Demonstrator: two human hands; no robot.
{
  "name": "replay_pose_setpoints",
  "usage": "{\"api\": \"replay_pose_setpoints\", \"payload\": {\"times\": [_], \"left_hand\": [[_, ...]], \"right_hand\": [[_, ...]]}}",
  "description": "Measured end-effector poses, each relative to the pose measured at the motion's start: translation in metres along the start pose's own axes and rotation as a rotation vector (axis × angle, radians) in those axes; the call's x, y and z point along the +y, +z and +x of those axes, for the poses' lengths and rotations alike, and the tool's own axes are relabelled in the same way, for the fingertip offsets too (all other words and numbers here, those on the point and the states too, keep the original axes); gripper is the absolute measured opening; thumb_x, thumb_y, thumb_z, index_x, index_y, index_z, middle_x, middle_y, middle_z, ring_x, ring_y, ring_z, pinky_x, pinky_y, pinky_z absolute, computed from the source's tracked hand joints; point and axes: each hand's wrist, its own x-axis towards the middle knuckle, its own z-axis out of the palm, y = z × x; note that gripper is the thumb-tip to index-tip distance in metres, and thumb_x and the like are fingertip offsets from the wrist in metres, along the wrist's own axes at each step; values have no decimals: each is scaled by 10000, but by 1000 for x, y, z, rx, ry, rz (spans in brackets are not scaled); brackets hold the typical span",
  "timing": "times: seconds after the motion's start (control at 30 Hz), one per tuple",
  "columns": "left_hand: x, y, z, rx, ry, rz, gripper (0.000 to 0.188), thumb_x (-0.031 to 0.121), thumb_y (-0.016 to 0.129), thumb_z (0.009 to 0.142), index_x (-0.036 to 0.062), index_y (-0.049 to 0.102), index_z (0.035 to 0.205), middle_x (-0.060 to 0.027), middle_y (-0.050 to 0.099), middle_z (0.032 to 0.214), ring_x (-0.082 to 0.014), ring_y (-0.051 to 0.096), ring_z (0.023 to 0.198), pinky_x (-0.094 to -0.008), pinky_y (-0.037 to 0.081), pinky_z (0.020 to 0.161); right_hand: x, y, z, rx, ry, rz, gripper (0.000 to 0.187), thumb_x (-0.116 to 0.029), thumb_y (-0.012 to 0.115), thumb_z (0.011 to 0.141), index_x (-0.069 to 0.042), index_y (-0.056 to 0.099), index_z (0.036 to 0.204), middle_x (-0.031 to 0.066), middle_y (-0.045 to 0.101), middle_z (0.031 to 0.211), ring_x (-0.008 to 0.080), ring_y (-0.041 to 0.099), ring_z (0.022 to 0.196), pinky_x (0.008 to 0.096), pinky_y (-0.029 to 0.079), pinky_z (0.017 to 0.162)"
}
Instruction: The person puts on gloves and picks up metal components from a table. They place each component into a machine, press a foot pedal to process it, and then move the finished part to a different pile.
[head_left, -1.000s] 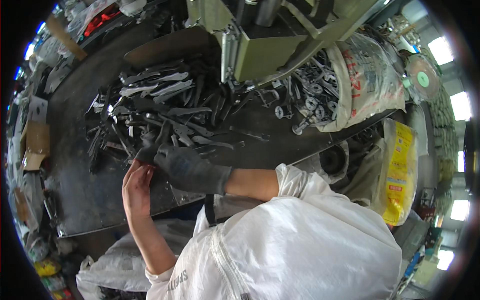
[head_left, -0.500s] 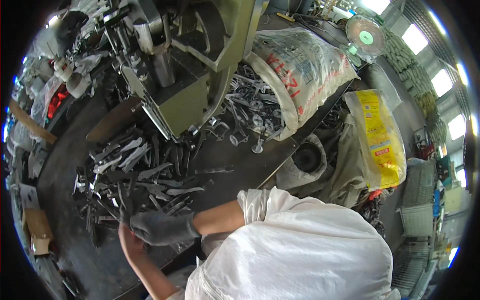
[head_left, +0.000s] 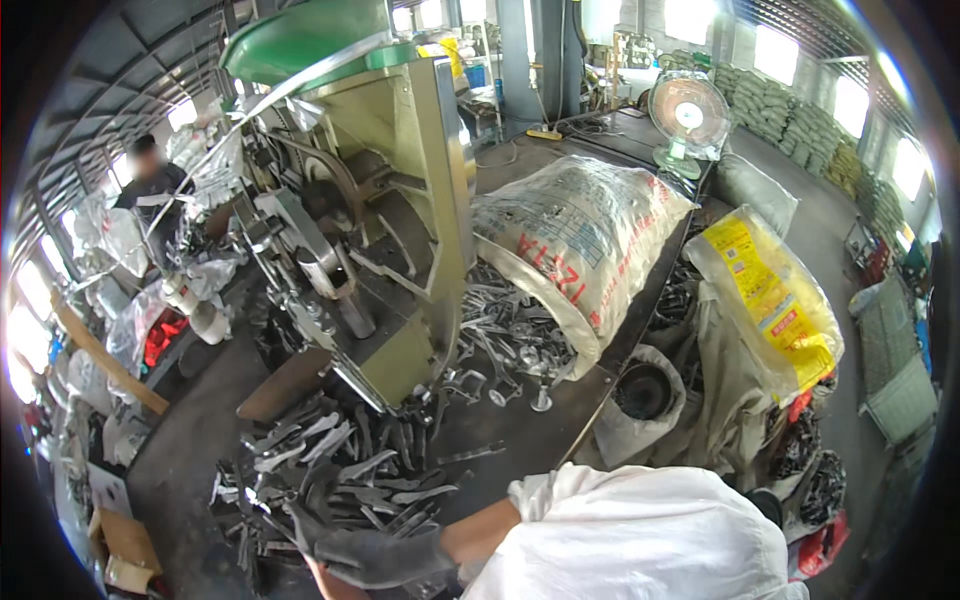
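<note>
Parts (head_left: 365,466) lie left of table's (head_left: 520,432) right edge.
Beside them: left hand (head_left: 324,578), gloved right hand (head_left: 388,559); cannot tell either grip.

A heavy olive-green machine (head_left: 430,180) rises over loose metal parts (head_left: 365,465) heaped on a dark bench (head_left: 190,430) in a factory workshop, where filled sacks (head_left: 785,125) are stacked beneath a ribbed roof (head_left: 822,45).

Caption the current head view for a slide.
A gloved right hand at a heap of flat parts, with a green machine and an open sack beyond.
</note>
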Motion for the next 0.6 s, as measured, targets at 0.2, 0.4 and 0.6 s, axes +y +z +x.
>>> {"api": "replay_pose_setpoints", "payload": {"times": [0.2, 0.4, 0.6], "left_hand": [[26, 20, 21, -81, 95, 88, 428, 265, 601, 1043, 28, 621, 1398, -153, 660, 1367, -294, 638, 1251, -413, 570, 977], [9, 46, 54, -164, 111, 152, 437, 269, 608, 1039, 31, 618, 1405, -153, 650, 1385, -298, 624, 1271, -410, 564, 984], [-17, 64, 79, -216, 110, 197, 446, 273, 615, 1036, 34, 616, 1412, -154, 639, 1402, -301, 610, 1291, -408, 559, 991]], "right_hand": [[34, -4, 2, -138, 408, 206, 201, -233, 648, 1023, -68, 611, 1132, 135, 625, 956, 242, 619, 898, 396, 503, 781], [87, 15, 0, -14, 169, 20, 318, -321, 625, 1042, -80, 639, 1250, 154, 690, 1012, 257, 667, 902, 395, 534, 823], [70, 37, 21, 207, -43, -96, 377, -295, 581, 1063, -41, 557, 1341, 213, 666, 1094, 347, 661, 1000, 440, 515, 904]]}}
